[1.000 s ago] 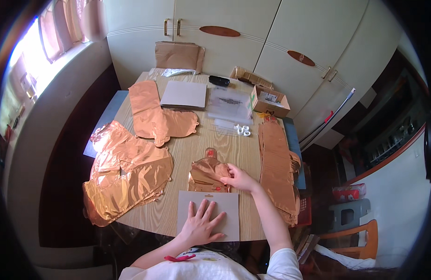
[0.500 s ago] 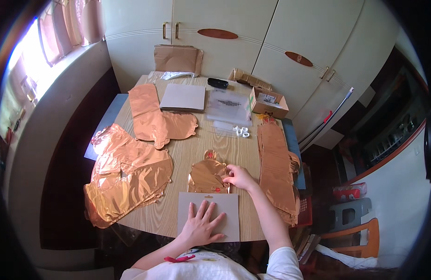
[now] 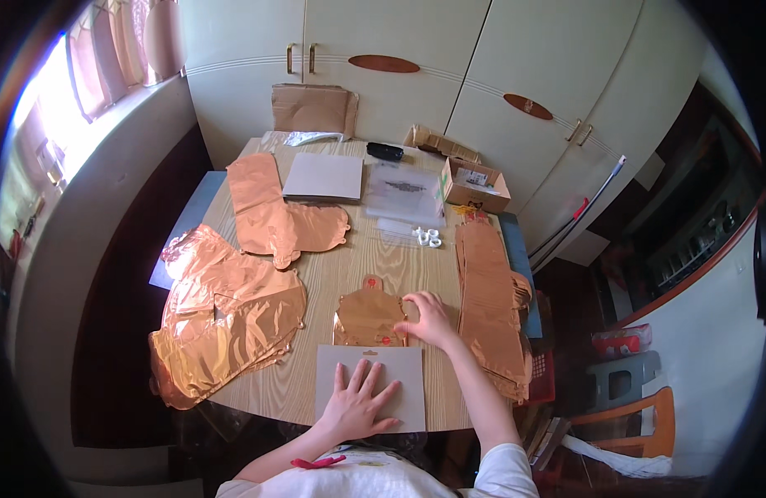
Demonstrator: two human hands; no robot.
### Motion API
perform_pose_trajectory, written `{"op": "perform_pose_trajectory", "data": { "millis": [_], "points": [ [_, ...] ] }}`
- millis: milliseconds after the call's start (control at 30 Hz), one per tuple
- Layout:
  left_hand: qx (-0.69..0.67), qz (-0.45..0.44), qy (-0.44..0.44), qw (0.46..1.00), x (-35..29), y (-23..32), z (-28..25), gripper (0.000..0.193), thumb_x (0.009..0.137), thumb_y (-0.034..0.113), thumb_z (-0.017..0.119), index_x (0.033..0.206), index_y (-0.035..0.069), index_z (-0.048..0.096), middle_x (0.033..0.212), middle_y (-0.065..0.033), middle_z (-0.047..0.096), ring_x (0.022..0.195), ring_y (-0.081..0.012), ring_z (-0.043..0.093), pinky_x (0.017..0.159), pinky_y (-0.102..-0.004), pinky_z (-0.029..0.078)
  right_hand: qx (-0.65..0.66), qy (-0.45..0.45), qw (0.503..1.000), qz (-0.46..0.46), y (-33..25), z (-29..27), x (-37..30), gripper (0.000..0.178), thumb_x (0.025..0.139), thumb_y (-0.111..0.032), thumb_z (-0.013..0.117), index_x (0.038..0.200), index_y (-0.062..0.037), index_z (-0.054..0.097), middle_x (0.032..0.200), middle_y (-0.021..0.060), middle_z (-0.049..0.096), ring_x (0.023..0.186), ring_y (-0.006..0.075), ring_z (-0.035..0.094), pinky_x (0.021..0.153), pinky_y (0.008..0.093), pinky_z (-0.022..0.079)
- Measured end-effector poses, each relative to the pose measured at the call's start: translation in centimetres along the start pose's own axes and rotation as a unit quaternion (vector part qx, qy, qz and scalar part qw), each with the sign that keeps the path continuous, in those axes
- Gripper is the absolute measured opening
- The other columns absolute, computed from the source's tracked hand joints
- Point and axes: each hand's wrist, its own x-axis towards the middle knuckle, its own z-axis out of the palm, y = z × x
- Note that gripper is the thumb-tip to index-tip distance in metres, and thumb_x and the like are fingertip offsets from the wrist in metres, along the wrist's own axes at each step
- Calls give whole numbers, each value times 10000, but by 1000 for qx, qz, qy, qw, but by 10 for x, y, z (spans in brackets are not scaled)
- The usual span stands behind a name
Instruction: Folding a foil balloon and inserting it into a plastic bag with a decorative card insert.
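Note:
My left hand (image 3: 358,405) lies flat with spread fingers on a grey card (image 3: 331,390) that has a hanging slot at its far edge. Beyond the card a folded copper foil balloon (image 3: 366,311) is spread on the table, with small red marks near its tail and lower right. Its near edge meets or goes under the card; I cannot tell which. At the balloon's right edge is my right hand (image 3: 430,319), thumb and index finger apart, with nothing visibly gripped between them.
Flat copper foil balloons lie in piles at left (image 3: 233,324), upper left (image 3: 266,212) and right (image 3: 482,299). Farther back are a stack of grey cards (image 3: 323,176), clear plastic bags (image 3: 403,191), white ribbon rolls (image 3: 428,238), a black object (image 3: 384,151) and an open cardboard box (image 3: 476,184).
My right thumb and finger have come off the balloon's right edge and spread apart. The balloon's tail and top now lie flatter. My left hand stays on the card.

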Motion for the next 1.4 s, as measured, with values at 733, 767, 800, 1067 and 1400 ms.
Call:
{"op": "perform_pose_trajectory", "data": {
  "millis": [733, 767, 800, 1067, 1400],
  "points": [
    [2, 7, 5, 1000, 1, 0, 2, 720, 856, 686, 484, 1438, 264, 447, 1493, -224, 343, 1404, -441, 262, 1041, -742, 191, 28, 3, 998, 52, 6, 33, 52, 674, 730, -460, 790, 1237, -92, 540, 1258, 142, 537, 1186, 344, 510, 1008, 426, 419],
    [4, -1, 4, 1000, -2, -2, 3, 721, 856, 687, 483, 1439, 264, 445, 1493, -223, 344, 1404, -440, 262, 1042, -742, 193, 52, -30, 995, 74, -15, 30, 58, 659, 741, -433, 786, 1240, -82, 535, 1264, 158, 533, 1189, 356, 512, 1009, 427, 424],
    [5, -1, 5, 1000, -3, -2, 2, 721, 856, 687, 483, 1439, 264, 445, 1492, -222, 345, 1404, -439, 263, 1043, -740, 192, 73, -57, 990, 102, -30, 23, 62, 645, 752, -406, 781, 1242, -72, 529, 1270, 174, 530, 1193, 368, 515, 1011, 429, 430],
    [9, 11, 13, 1000, 1, 1, 2, 724, 856, 689, 478, 1435, 256, 446, 1490, -224, 348, 1402, -435, 269, 1047, -737, 191, 96, -164, 975, 118, -20, 15, 74, 566, 752, -363, 785, 1135, 6, 591, 1049, 178, 656, 898, 303, 665, 801, 379, 526],
    [7, 7, 4, 1000, 0, 0, 2, 716, 873, 677, 447, 1447, 249, 427, 1505, -219, 339, 1415, -427, 265, 1056, -727, 182, 139, -47, 989, -2, -70, -33, 4, 232, 842, -255, 689, 947, -50, 672, 803, 180, 667, 771, 344, 669, 680, 418, 517]
  ]
}}
